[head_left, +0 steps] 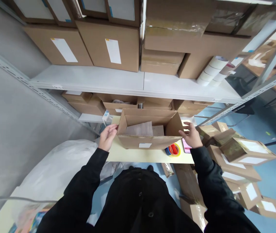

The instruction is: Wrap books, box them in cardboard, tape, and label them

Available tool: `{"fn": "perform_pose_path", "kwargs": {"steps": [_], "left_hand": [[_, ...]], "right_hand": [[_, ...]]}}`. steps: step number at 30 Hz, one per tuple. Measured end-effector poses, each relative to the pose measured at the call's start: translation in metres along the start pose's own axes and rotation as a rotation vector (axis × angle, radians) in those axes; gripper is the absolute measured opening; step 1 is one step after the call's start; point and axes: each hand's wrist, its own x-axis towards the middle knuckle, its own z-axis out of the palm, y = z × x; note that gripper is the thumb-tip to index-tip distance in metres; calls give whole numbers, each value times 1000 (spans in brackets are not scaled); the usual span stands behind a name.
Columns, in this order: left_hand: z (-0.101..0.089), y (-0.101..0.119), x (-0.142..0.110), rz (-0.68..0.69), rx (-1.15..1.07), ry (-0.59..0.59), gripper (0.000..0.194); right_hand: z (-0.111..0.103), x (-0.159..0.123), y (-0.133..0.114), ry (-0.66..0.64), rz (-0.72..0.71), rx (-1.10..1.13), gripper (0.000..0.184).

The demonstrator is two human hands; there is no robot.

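Observation:
An open cardboard box (138,142) is gripped between my two hands above a pale yellow table (138,157). My left hand (108,137) presses against its left end, fingers at the upper edge. At the opposite end, the fingers of my right hand (190,134) are bent around the box's right edge. Inside lie a whitish ribbed stack or wrapped piece (140,128) and a smaller light-brown item (158,130); what they are cannot be made out. Rolls of tape (174,149), coloured yellow, red and blue, sit by the front right corner. A phone (186,146) with a pink screen lies below my right hand.
A grey metal shelf (128,79) crosses in front, loaded with large cartons (118,48) and stacked white rolls (210,71). More boxes stand behind the table. Taped parcels (242,155) pile up on the right floor. A big white plastic bag (62,165) bulges at left.

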Motion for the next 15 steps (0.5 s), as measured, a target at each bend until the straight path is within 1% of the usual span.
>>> {"fn": "perform_pose_path", "kwargs": {"steps": [1,2,4,6,8,10,11,12,13,15], "left_hand": [[2,3,1,48,0,-61,76],[4,7,2,88,3,-133,74],[7,16,3,152,71,-272,64],[9,21,4,203,178,-373,55],[9,24,6,201,245,-464,53],[8,24,10,140,225,-539,54],[7,24,12,105,192,-565,54],[7,23,15,74,154,-579,55],[7,22,18,50,116,-585,57],[8,17,23,29,58,-577,59]], "right_hand": [[3,0,-2,-13,-6,29,62],[5,-1,-5,-55,-12,54,61],[9,-1,-11,-202,-25,91,59],[12,-1,-14,-388,-45,93,56],[13,0,-13,-570,-73,74,58],[12,2,-10,-718,-93,80,64],[10,3,-8,-769,-90,95,67],[9,5,-5,-796,-82,118,69],[8,7,-3,-795,-68,144,69],[9,10,3,-724,-38,182,65]]}}
